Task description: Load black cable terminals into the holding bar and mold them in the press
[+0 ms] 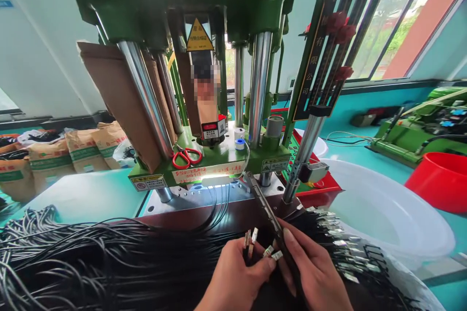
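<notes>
My left hand point(242, 272) is closed around several black cables whose metal plugs point(254, 235), shaped like USB plugs, poke out between the fingers and thumb. Close beside it on the right, my right hand point(315, 267) grips a long narrow bar point(266, 206), dark with metallic segments along it. The bar slants up and away, its far end near the front of the green press point(226, 158). Below and around both hands lies a thick spread of black cables point(146, 262); many metal-tipped ends point(343, 243) fan out to the right of my right hand.
Red-handled scissors point(187, 158) and a blue-and-white spool point(240, 144) sit on the press ledge. Several cables run under the press. A large white tub point(394, 204) and a red bucket point(440, 182) stand right. Paper sacks point(51, 153) line the left wall.
</notes>
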`<state>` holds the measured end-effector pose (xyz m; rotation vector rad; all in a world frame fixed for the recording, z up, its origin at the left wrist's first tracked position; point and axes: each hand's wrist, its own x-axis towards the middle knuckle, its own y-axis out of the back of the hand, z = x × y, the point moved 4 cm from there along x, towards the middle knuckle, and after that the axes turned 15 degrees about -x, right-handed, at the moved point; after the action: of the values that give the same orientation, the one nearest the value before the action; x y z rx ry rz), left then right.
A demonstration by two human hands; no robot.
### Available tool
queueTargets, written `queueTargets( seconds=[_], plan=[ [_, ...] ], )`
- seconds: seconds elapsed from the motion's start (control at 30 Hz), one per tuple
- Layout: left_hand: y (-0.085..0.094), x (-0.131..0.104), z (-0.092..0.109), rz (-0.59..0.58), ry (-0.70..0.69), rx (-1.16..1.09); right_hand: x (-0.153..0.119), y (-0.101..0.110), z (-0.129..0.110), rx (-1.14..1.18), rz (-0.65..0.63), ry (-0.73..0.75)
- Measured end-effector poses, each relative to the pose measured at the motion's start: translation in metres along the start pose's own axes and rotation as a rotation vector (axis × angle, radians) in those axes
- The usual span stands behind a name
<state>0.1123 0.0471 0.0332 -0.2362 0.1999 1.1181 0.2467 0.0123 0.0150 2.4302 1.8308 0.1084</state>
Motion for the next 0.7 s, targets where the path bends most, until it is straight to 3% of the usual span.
queueTargets(
  seconds=[0.63, 0.7],
  plan=[
    [-0.009, -0.005, 0.012, -0.015, -0.071, 0.059, -0.003, -0.004, 0.004, -0.188, 0.081, 0.033],
    [-0.009, -0.005, 0.010, -0.031, -0.032, 0.030, -0.003, -0.003, 0.001, -0.190, 0.079, 0.046]
  ],
)
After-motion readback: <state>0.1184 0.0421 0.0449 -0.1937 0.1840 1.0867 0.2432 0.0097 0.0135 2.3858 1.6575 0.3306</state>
